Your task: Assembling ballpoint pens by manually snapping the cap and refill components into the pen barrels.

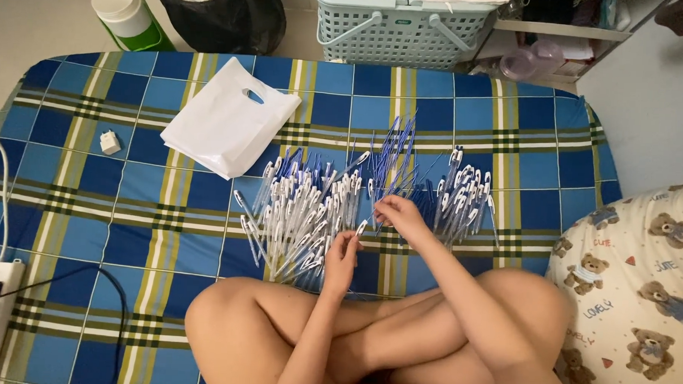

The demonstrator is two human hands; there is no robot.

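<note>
At frame centre, your right hand (398,215) pinches a pen (362,227) angled toward your left hand (342,259), whose fingers close on a pen's lower end.

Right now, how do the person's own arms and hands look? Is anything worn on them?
Both arms are bare, with no sleeves in view. The left hand and the right hand show no gloves, rings, watch or bracelet. The nails look short and plain.
</note>
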